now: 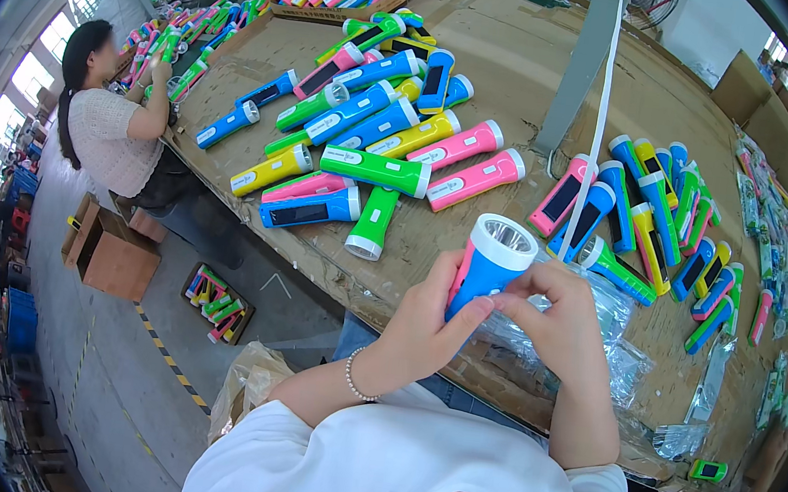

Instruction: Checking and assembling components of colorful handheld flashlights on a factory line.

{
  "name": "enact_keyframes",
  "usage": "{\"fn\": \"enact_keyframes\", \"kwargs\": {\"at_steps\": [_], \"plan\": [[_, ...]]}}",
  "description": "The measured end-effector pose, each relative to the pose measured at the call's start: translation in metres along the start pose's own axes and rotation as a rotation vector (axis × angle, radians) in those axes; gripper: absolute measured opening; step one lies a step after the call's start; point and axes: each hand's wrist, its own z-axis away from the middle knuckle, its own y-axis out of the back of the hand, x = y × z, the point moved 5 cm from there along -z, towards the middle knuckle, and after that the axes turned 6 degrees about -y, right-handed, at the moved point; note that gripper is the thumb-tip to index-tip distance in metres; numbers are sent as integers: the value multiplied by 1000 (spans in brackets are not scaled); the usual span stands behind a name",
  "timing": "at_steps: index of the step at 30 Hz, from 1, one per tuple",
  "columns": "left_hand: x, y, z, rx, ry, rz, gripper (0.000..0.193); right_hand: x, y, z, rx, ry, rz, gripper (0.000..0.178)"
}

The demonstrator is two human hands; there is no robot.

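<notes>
Close in front of me, a blue flashlight (494, 265) with a white rim and a clear lens points up toward me. My left hand (426, 323) is wrapped round its body, and a pink part shows along its left side. The fingers of my right hand (556, 313) press on the blue body just below the white head, thumb near its side. A green flashlight (375, 170) and a pink flashlight (475, 180) lie on the table beyond my hands. Under my right forearm are clear plastic bags (611, 344).
Cardboard covers the table (504, 50), with flashlights heaped at centre and right. A metal post (584, 68) and a white strap rise beyond my hands. Bagged flashlights (775, 231) line the right edge. At left, a person (122, 113) works beside the table; an open box (116, 258) stands on the floor.
</notes>
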Motion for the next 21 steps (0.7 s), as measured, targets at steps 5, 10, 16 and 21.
{"fn": "enact_keyframes", "kwargs": {"at_steps": [5,10,16,21], "plan": [[-1,-11,-1,-11,155,446,39,3,3,3,-177,9,-128,11],[-7,-13,-5,15,160,421,40,4,5,10,-148,5,-167,8],[23,-31,9,-276,-850,-172,31,38,24,-10,92,-123,33,8],[7,-45,-37,-85,71,-231,34,48,73,3,381,47,64,11]]}}
